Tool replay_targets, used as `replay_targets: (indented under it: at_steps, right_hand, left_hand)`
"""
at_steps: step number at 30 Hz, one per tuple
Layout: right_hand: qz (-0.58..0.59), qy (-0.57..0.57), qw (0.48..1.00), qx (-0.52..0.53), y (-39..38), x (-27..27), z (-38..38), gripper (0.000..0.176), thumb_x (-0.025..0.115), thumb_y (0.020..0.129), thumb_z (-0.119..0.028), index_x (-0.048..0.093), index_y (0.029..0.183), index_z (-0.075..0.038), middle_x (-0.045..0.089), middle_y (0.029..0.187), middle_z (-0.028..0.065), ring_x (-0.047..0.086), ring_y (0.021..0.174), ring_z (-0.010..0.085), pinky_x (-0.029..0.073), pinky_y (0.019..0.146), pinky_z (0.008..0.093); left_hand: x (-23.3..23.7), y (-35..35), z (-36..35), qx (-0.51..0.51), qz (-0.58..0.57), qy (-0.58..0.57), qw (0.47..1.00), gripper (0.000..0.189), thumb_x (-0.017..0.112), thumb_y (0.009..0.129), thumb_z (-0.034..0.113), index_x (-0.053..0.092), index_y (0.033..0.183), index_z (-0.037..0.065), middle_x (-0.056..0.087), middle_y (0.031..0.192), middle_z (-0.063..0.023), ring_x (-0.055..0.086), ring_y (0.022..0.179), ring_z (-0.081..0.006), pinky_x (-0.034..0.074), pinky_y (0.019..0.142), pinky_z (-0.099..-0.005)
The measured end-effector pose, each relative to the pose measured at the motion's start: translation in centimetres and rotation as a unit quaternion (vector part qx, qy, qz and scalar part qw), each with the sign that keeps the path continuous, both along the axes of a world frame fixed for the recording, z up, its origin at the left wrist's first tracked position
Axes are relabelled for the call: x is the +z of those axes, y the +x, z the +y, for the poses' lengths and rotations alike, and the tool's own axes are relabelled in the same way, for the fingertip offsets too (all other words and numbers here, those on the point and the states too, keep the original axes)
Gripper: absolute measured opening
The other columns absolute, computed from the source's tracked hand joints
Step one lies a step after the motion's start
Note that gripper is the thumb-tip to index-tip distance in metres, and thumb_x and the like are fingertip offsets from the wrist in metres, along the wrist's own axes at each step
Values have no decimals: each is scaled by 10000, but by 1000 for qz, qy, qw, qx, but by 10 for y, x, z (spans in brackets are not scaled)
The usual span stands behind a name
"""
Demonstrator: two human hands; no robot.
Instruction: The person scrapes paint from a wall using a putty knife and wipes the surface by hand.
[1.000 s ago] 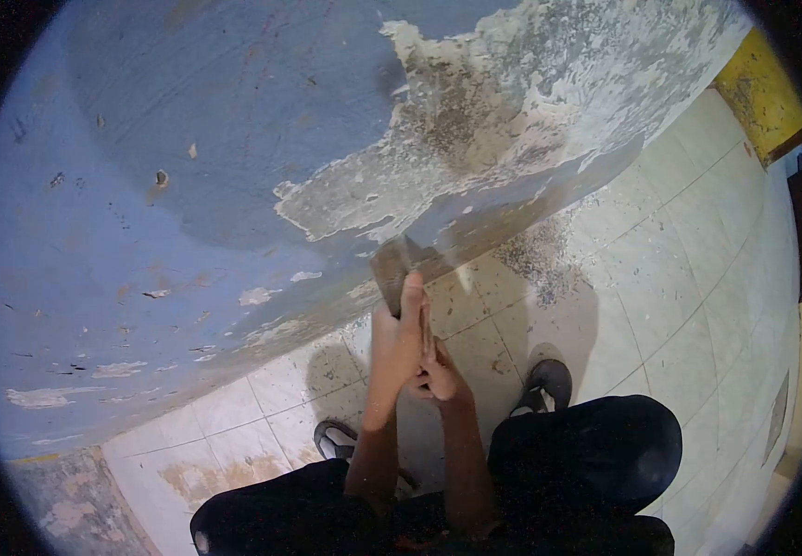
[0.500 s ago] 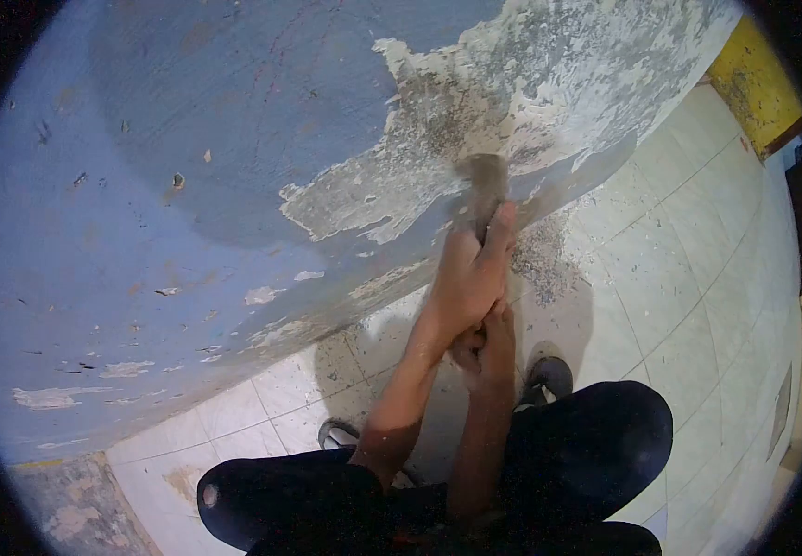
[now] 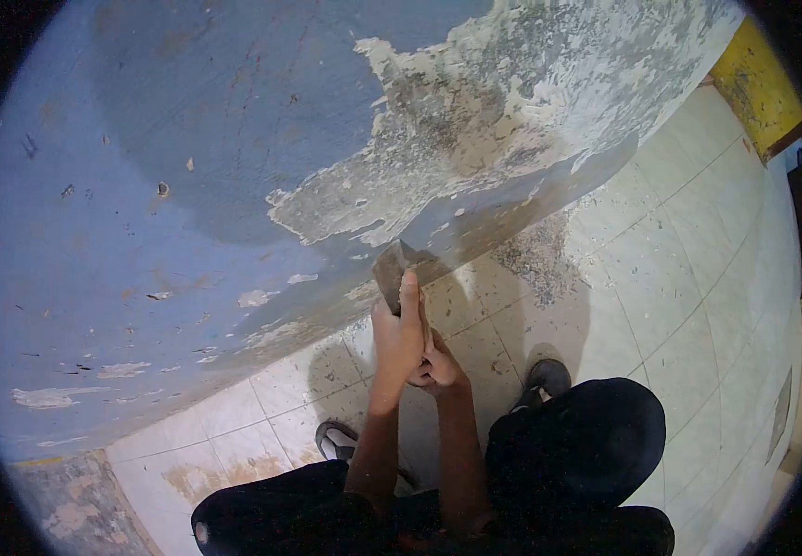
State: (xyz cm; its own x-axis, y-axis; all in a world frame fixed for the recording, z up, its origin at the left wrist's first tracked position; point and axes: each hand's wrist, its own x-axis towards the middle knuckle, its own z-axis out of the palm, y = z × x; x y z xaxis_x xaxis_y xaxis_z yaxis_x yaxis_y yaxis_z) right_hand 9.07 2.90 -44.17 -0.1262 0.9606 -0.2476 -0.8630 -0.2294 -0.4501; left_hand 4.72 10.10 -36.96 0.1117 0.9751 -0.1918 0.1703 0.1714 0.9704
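Note:
A flat scraper (image 3: 391,271) with a broad greyish blade points up toward the lower part of the blue wall (image 3: 234,111). My left hand (image 3: 396,338) is wrapped round it near the blade, with the thumb laid along it. Just below and to the right, my right hand (image 3: 440,365) is closed round the tool's lower end, which the fingers mostly hide. The blade is close to the paint beneath the bare grey patch (image 3: 456,120); whether it touches cannot be made out.
Paint chips (image 3: 544,264) lie on the pale tiled floor (image 3: 679,278) at the wall's foot. My knees and sandalled feet (image 3: 547,378) are below the hands. A yellow surface (image 3: 760,88) stands at the upper right, with dark objects at the right edge.
Both hands and the scraper have moved left and down, away from the bare patch toward the wall's lower edge. Both hands still hold the tool.

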Motion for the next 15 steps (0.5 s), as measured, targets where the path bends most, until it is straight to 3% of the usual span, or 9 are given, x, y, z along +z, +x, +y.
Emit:
replay_targets:
  at_steps: [2, 4, 7, 11, 13, 15]
  right_hand:
    - [-12, -23, 1000, -9, 8, 2, -1, 341, 522, 874, -379, 420, 694, -108, 389, 564, -27, 295, 400, 45, 209, 362, 198]
    - [-48, 20, 999, -7, 9, -9, -8, 212, 462, 917, -310, 445, 912, -98, 399, 609, -21, 288, 399, 35, 214, 347, 176]
    - [-64, -53, 996, 15, 2, 12, -5, 231, 486, 910, -312, 436, 834, -100, 400, 609, -20, 297, 401, 37, 217, 346, 178]
    - [-89, -42, 995, -13, -2, 35, 0, 262, 486, 916, -323, 444, 805, -89, 395, 601, -20, 310, 402, 40, 230, 342, 183]
    - [-40, -85, 984, -152, -1, 61, 6, 248, 482, 921, -331, 468, 879, -88, 404, 598, -19, 326, 405, 35, 244, 335, 187]
    - [-52, -29, 981, -185, 10, 63, 12, 236, 470, 927, -329, 472, 936, -93, 411, 599, -19, 330, 404, 33, 249, 332, 188]
  left_hand:
    - [3, 9, -2, 15, -12, 13, 1000, 427, 458, 910, 436, 460, 696, 66, 399, 494, 7, 361, 385, -77, 293, 392, -236]
    - [3, 9, -3, 28, -18, 16, 999, 421, 463, 910, 431, 457, 695, 68, 389, 487, 8, 355, 372, -78, 287, 378, -237]
    - [6, 0, 4, -4, -68, -45, 997, 415, 469, 907, 427, 451, 701, 67, 371, 481, 17, 327, 343, -77, 260, 344, -235]
    - [55, 13, 13, -82, -95, -94, 988, 401, 476, 906, 409, 443, 703, 65, 356, 476, 23, 308, 322, -73, 247, 319, -236]
    - [63, 23, 24, -139, -84, -45, 986, 391, 475, 907, 395, 442, 693, 69, 355, 484, 27, 320, 338, -69, 255, 329, -235]
    - [66, 39, 32, -168, -83, -25, 982, 394, 474, 906, 402, 441, 694, 72, 357, 497, 32, 322, 356, -66, 252, 338, -235]
